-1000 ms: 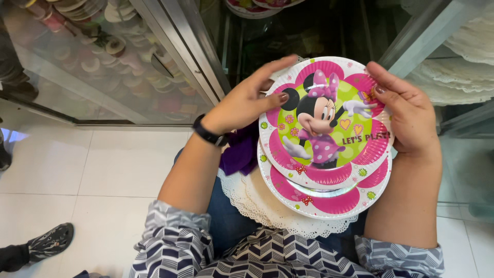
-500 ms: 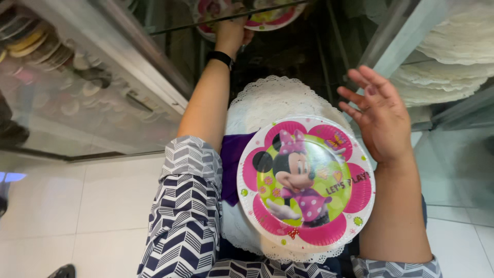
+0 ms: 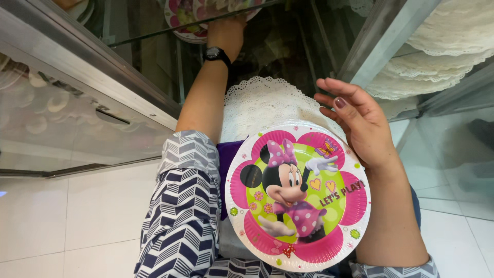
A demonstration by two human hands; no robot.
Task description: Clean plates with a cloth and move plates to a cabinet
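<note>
Glass display cabinet: door open, shelf within your reach. White lace doilies: stacked on your lap, bedding the plates. Wrapped pack of pink cartoon paper plates: lies on the doilies, propped against your right forearm. Right hand: fingers spread, steadying its rim without gripping. Left hand: reaches up to plates on the shelf; its grip cannot be told.

— Is the light good where you are?
— Bright and even; my plate looks sharp. The glass door shows hazy reflections, and the edges bend slightly.
</note>
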